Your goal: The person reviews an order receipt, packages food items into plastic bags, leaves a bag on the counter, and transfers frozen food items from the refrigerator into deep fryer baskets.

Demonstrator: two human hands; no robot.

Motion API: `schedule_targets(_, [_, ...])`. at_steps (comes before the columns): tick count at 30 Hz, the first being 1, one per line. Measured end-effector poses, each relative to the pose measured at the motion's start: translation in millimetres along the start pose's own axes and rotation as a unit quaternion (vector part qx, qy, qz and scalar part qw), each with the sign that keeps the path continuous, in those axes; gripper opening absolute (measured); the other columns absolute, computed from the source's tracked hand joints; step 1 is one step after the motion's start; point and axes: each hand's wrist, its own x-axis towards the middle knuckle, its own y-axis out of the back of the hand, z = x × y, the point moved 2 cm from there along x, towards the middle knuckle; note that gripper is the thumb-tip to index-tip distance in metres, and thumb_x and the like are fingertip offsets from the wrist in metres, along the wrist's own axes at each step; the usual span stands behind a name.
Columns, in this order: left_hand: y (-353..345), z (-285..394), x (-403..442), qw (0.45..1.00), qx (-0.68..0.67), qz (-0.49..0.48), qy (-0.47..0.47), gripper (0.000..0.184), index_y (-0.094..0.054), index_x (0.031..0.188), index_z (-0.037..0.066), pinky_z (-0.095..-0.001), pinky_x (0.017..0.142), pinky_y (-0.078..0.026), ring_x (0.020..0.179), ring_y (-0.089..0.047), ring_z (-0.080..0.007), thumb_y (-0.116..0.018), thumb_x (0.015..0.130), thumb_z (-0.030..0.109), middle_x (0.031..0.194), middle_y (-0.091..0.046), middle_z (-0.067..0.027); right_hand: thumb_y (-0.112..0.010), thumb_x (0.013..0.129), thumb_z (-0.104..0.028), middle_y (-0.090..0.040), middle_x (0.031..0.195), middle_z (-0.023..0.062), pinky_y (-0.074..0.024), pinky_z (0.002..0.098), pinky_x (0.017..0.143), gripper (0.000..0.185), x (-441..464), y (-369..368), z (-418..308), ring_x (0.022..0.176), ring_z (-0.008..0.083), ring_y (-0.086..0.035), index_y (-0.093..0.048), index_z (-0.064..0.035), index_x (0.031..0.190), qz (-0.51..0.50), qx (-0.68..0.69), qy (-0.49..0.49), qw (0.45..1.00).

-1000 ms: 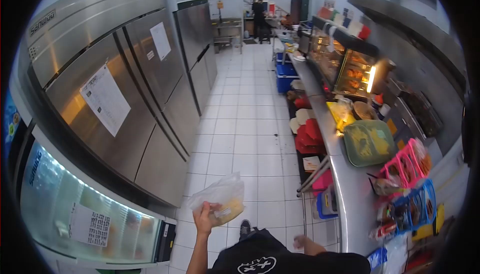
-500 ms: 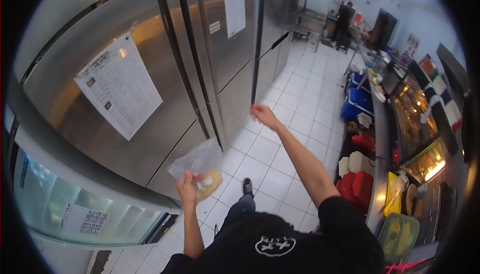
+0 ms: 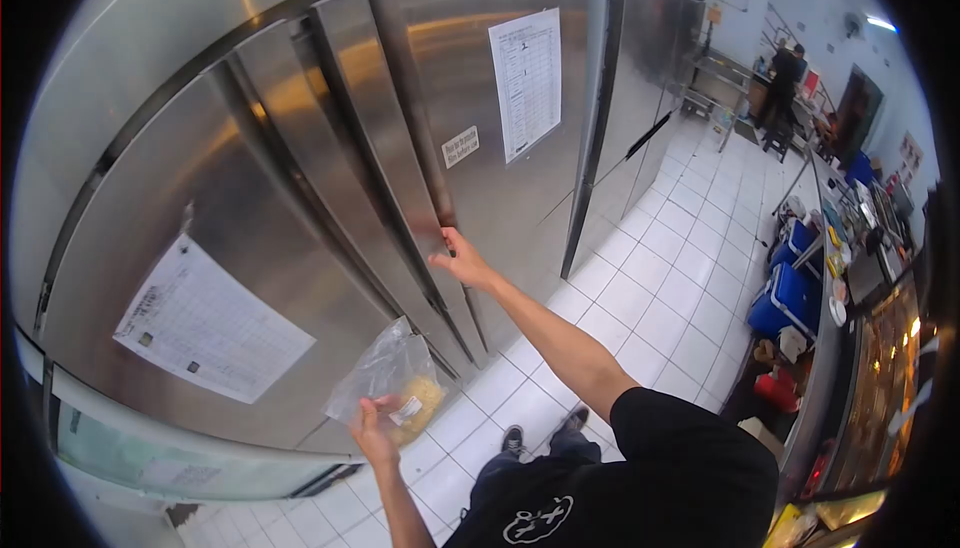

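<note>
My left hand (image 3: pixel 374 435) is closed on a clear plastic bag (image 3: pixel 392 380) with yellowish contents and a small white label. The bag hangs in front of the lower part of a steel refrigerator (image 3: pixel 430 8). At the edge of the refrigerator's right door, beside the vertical groove, is my right hand (image 3: pixel 463 260). Its fingers are bent at that edge, and the fingertips are partly hidden. A printed sheet (image 3: pixel 527 83) and a small label (image 3: pixel 461 147) are on this door. Another sheet (image 3: pixel 213 320) hangs on the left door.
A second steel refrigerator (image 3: pixel 650 78) stands farther right. Blue boxes (image 3: pixel 783 300) and a red item (image 3: pixel 776 391) are under the counter at right, near a lit display case (image 3: pixel 870 388). A person in dark clothes (image 3: pixel 783 86) stands at the back.
The view has swung left toward the refrigerator. My right hand has moved from low near my body up to the door edge. The bag has stayed in my left hand.
</note>
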Motion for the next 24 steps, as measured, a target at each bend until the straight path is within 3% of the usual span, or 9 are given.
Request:
schedule_targets(5, [-57,16,4,0.995,0.045,-0.070,0.053,0.050,-0.072,0.087,-0.004,-0.0342,0.081,-0.050,0.081,-0.068,-0.0214,-0.058,0.101,0.042,0.083,-0.073,-0.0128,-0.068,0.094,-0.029,-0.054,0.135,0.0184,-0.0394,0.0376,0.107,0.059,-111,76,-4,0.127,0.0277,-0.052,-0.046,0.0011,0.140,-0.026,-0.007,0.183,0.983])
schedule_targets(8, [-127,18,32,0.977,0.023,-0.171,0.126,0.051,-0.072,0.087,-0.006,-0.0386,0.078,-0.053,0.080,-0.069,-0.0251,-0.057,0.101,0.041,0.082,-0.073,-0.0159,-0.051,0.101,-0.028,-0.062,0.119,0.0130,-0.0458,0.0347,0.092,0.044,-198,185,-25,0.109,0.0215,-0.058,-0.053,0.0041,0.132,-0.077,0.091,-0.001,0.993])
schedule_targets(11, [-219,28,96,0.950,0.009,-0.282,0.133,0.049,-0.072,0.088,-0.005,-0.0400,0.079,-0.054,0.080,-0.069,-0.0263,-0.056,0.102,0.039,0.083,-0.073,-0.0164,-0.040,0.104,-0.048,-0.064,0.113,0.0042,-0.0468,0.0403,0.082,0.057,-321,305,205,0.098,0.0208,-0.058,-0.054,-0.0019,0.132,0.071,0.028,-0.073,0.994])
schedule_targets(13, [-298,70,137,0.950,-0.036,-0.297,0.085,0.049,-0.072,0.094,-0.003,-0.0386,0.084,-0.052,0.086,-0.069,-0.0242,-0.055,0.102,0.042,0.090,-0.074,-0.0150,-0.045,0.104,-0.039,-0.054,0.142,0.0079,-0.0360,0.0410,0.114,0.049,-340,361,117,0.132,0.0261,-0.048,-0.051,-0.0064,0.140,0.216,0.266,-0.031,0.939])
schedule_targets(15, [-375,121,187,0.950,-0.100,-0.297,-0.001,0.053,-0.072,0.097,-0.002,-0.0399,0.092,-0.049,0.096,-0.068,-0.0243,-0.053,0.102,0.047,0.098,-0.073,-0.0150,-0.043,0.104,-0.042,-0.058,0.136,0.0074,-0.0421,0.0392,0.108,0.050,-345,407,100,0.126,0.0236,-0.054,-0.052,-0.0069,0.138,0.308,0.296,0.002,0.904])
schedule_targets(17, [-449,152,269,0.932,-0.224,-0.276,-0.075,0.044,-0.065,0.108,0.000,-0.0358,0.089,-0.049,0.100,-0.066,-0.0222,-0.050,0.105,0.041,0.100,-0.072,-0.0137,-0.044,0.104,-0.045,-0.062,0.129,0.0058,-0.0462,0.0388,0.102,0.050,-344,435,101,0.119,0.0230,-0.058,-0.054,-0.0082,0.136,0.423,0.307,-0.017,0.852])
schedule_targets(19, [-520,205,307,0.923,-0.259,-0.234,-0.162,0.039,-0.066,0.105,0.004,-0.0346,0.072,-0.051,0.088,-0.066,-0.0201,-0.043,0.108,0.035,0.093,-0.072,-0.0103,-0.044,0.103,-0.048,-0.054,0.140,0.0073,-0.0385,0.0412,0.110,0.057,-333,453,98,0.131,0.0258,-0.049,-0.045,-0.0068,0.143,0.449,0.267,-0.003,0.853])
schedule_targets(22, [-604,239,360,0.968,-0.122,0.021,-0.219,0.045,-0.073,0.094,0.000,-0.0469,0.081,-0.051,0.092,-0.069,-0.0287,-0.044,0.104,0.034,0.092,-0.074,-0.0149,-0.040,0.104,-0.050,-0.055,0.136,0.0099,-0.0409,0.0406,0.107,0.059,-315,438,66,0.127,0.0246,-0.051,-0.045,-0.0048,0.141,0.498,0.238,0.035,0.833])
schedule_targets(24, [-643,224,386,0.959,0.031,0.026,-0.280,0.050,-0.073,0.102,-0.001,-0.0475,0.086,-0.050,0.099,-0.068,-0.0333,-0.045,0.103,0.040,0.100,-0.074,-0.0183,-0.035,0.106,-0.048,-0.059,0.125,0.0104,-0.0457,0.0394,0.099,0.053,-309,413,46,0.116,0.0218,-0.056,-0.051,-0.0040,0.130,0.514,0.190,0.041,0.836])
